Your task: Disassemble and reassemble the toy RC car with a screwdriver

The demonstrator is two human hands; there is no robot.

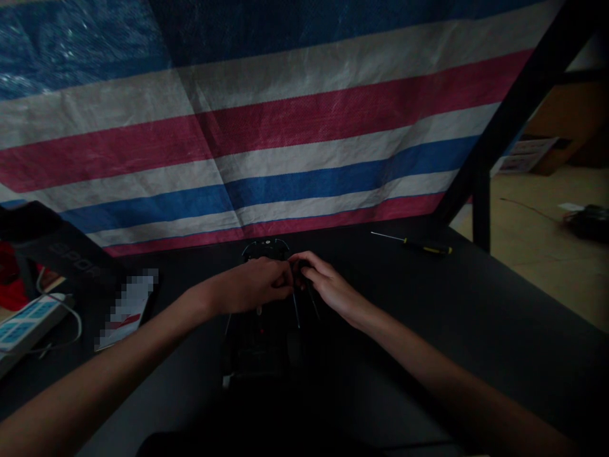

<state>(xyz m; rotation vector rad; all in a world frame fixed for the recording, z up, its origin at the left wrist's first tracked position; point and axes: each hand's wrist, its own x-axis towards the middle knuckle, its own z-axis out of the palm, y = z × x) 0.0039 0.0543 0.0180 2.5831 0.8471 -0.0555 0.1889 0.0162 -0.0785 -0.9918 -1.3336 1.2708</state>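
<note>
One striped woven tarp (295, 127) in blue, white and red fills the background behind one dark, smooth tabletop (428, 304). Beyond the table's right edge lies a pale floor (533, 254), past one slanting black frame bar (516, 108) and one upright black post (481, 212). One black object with pale lettering (78, 254) leans in at the left. One black wheeled chassis (259, 358) sits on the tabletop in front of the person, partly lost in shadow. One white power strip (35, 324) with blue sockets lies at the left edge, beside one pixelated flat item (128, 311). Two bare hands meet at the chassis's far end: the left hand (266, 282) has its fingers curled in, the right hand (321, 276) bends its fingers around dark parts; I cannot tell what either grips. One screwdriver (425, 248), black and yellow, lies well apart at right.
</note>
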